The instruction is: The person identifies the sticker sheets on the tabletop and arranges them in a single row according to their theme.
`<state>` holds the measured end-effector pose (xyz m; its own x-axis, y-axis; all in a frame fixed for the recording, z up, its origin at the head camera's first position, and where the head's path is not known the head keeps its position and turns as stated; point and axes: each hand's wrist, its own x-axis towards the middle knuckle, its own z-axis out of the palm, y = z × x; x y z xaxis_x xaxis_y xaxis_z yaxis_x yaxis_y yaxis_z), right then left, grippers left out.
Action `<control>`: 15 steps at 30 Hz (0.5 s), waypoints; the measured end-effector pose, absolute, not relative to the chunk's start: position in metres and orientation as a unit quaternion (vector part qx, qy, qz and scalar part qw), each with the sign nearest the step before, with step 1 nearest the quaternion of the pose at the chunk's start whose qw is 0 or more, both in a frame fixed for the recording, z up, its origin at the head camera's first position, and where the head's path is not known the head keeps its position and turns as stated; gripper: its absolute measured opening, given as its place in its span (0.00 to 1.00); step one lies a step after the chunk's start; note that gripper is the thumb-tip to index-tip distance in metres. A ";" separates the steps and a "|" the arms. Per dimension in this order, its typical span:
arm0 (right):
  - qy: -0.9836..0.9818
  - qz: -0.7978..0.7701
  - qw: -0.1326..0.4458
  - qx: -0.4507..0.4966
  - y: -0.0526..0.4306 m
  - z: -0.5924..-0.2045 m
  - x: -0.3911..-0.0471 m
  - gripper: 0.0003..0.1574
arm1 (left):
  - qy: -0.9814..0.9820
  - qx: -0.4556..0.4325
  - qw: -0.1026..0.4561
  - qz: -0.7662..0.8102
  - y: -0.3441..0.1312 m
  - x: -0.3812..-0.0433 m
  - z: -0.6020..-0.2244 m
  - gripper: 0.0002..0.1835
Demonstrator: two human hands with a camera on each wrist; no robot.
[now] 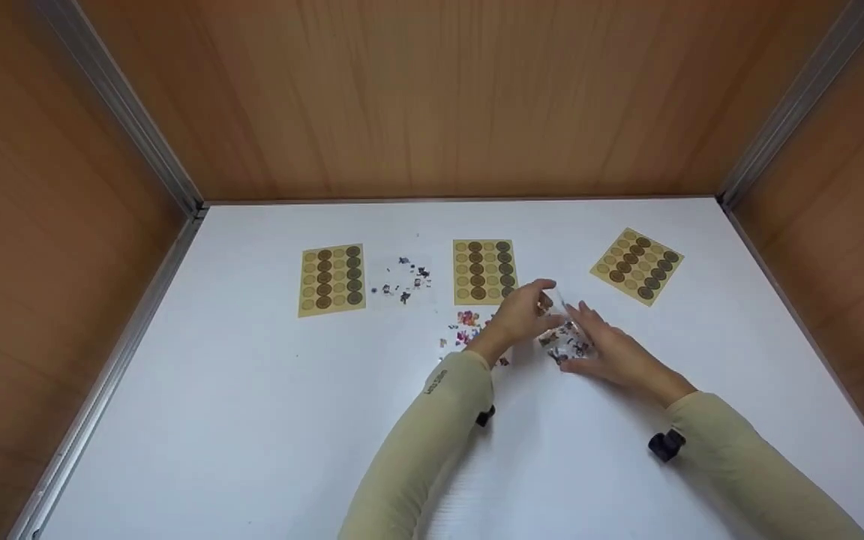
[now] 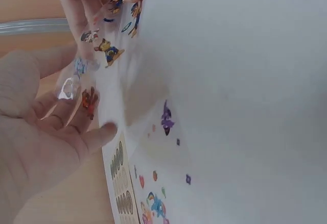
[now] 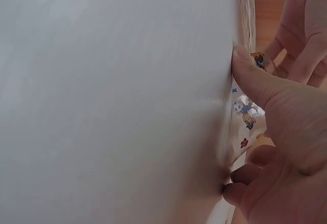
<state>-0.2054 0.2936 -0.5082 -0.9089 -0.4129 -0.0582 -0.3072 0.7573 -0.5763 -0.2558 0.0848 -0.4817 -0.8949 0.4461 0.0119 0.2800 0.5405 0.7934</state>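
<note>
A clear sticker sheet [image 1: 568, 341] printed with small cartoon figures is lifted and bent between the two hands, right of the table's middle. My left hand [image 1: 526, 311] holds its upper left part; in the left wrist view, the fingers show through the clear film [image 2: 106, 53]. My right hand [image 1: 616, 356] grips the sheet's right side, with the thumb [image 3: 250, 73] and curled fingers apart along it in the right wrist view. Under the left forearm lies another clear sheet with colourful stickers [image 1: 469, 330], partly hidden.
Three tan sheets of round stickers lie farther back: one at left [image 1: 332, 280], one in the middle [image 1: 484, 272], one tilted at right [image 1: 637, 267]. A clear sheet of small dark stickers [image 1: 404, 281] lies between the first two. Wooden panels [image 1: 462, 97] wall the white table [image 1: 252, 420].
</note>
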 end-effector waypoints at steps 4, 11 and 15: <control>0.934 -0.287 0.096 -0.190 0.292 -0.509 -0.205 0.65 | 0.849 0.187 0.120 0.480 0.082 -0.255 -0.479 0.30; 0.933 -0.284 0.093 -0.200 0.285 -0.507 -0.204 0.68 | 0.799 0.106 0.186 0.562 0.077 -0.252 -0.476 0.30; 0.931 -0.303 0.091 -0.181 0.280 -0.498 -0.204 0.70 | 0.772 0.098 0.184 0.601 0.070 -0.249 -0.472 0.29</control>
<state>-0.2039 0.2796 -0.4985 -0.9179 -0.3924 -0.0598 -0.2819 0.7505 -0.5977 -0.2490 0.0698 -0.4723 -0.9128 0.3729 -0.1667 -0.0699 0.2595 0.9632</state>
